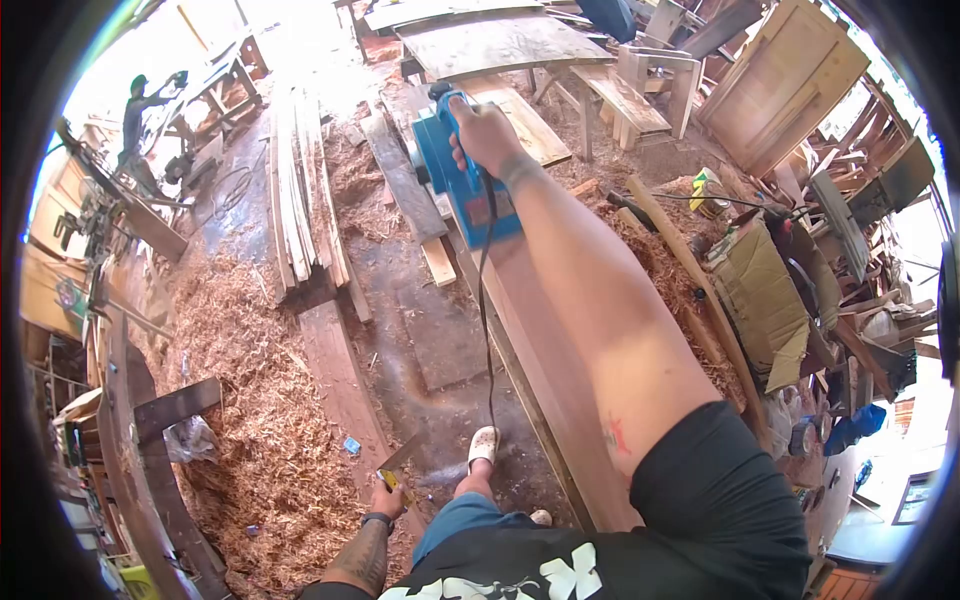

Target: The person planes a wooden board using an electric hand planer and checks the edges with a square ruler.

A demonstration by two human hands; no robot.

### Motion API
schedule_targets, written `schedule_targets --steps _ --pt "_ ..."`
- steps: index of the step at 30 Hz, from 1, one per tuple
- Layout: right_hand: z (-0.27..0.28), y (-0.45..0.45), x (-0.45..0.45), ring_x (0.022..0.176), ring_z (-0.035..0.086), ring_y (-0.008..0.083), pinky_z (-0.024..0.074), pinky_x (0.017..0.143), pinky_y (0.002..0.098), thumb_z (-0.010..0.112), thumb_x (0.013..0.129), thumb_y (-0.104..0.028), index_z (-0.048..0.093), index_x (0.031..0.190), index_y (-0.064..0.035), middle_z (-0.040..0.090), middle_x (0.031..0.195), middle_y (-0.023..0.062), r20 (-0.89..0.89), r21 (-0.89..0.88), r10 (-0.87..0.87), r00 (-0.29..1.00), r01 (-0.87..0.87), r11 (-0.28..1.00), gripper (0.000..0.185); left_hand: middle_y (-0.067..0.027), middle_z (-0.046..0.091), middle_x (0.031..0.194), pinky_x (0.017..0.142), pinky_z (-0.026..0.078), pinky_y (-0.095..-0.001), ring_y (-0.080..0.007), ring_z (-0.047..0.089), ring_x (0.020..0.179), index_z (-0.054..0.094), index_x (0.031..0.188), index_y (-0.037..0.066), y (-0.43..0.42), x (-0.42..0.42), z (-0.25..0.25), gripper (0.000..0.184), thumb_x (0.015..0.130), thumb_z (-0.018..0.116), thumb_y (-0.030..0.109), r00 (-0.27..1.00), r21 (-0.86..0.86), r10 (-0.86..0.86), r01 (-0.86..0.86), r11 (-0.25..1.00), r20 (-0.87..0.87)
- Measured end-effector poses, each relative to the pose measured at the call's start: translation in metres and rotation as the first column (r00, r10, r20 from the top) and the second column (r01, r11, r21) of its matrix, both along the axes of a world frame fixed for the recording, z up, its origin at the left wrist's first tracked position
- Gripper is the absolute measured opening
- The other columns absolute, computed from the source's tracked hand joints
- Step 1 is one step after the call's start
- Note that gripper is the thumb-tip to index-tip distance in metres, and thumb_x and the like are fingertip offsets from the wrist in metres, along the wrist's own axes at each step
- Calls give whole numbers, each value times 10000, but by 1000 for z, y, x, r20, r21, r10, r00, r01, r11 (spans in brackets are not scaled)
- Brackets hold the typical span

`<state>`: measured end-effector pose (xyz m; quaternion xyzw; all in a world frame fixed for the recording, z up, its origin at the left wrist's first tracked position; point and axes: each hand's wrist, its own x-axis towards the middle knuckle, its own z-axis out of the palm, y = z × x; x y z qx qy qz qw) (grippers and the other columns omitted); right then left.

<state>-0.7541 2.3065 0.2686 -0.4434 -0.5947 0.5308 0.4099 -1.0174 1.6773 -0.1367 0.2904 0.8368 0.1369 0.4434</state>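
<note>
My right hand (488, 138) is closed around the handle of a blue electric planer (450, 165), which rests on a long reddish-brown plank (550, 330). From the planer a dark cord (484, 300) hangs down toward my foot. Low in the view, my left hand (388, 497) grips a yellow-handled tool with a flat metal blade (402, 452); its exact kind is unclear. That hand is beside another long board (345, 365) on the left.
Wood shavings (255, 400) heap up on the left. Long narrow boards (300, 190) lie ahead. A work table (500, 45) stands at the back. On the right are a torn cardboard box (760, 300) and a panelled door (785, 85). Another person (138, 125) is far left.
</note>
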Motion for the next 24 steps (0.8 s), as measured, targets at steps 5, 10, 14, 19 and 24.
schedule_targets --steps 5,10,14,19,24 --pt "-2 10 -2 554 628 202 535 539 383 492 1151 -485 642 1051 68 657 759 112 58 -1 -15 998 15 1000 582 -216 756 1256 1045 576 -491 -358 738 1198 607 1361 -3 13 -13 3 456 995 762 221 998 -102 13 -19 995 -65" --pt "10 -171 87 466 535 167 425 464 345 469 1184 -423 517 1031 -46 590 620 66 -8 -73 69 998 -69 995 410 -278 731 1323 1048 561 -515 -439 717 1220 615 1397 15 80 -11 21 594 976 758 410 950 -180 -284 260 949 -127" --pt "48 -376 204 577 590 136 463 513 305 492 1181 -346 532 1467 -3 604 778 54 -55 -356 31 998 -48 933 449 -244 782 1202 1004 585 -504 -395 749 1167 725 1274 53 155 -4 -3 440 948 794 341 891 -136 -454 447 884 -22" --pt "87 -591 310 717 679 125 544 633 280 910 852 -581 627 1437 25 726 921 51 138 -625 -208 968 248 740 888 -202 806 1153 909 610 -495 -332 782 1072 777 1237 48 244 30 -28 473 898 826 373 457 -242 -879 876 418 135" --pt "128 -787 296 722 681 112 554 641 290 982 808 -383 695 1404 15 760 957 64 441 -534 -542 715 695 481 772 -185 793 1052 703 634 -501 -356 798 860 718 1256 -4 267 125 -77 398 991 679 291 -398 -218 -911 885 -412 109"
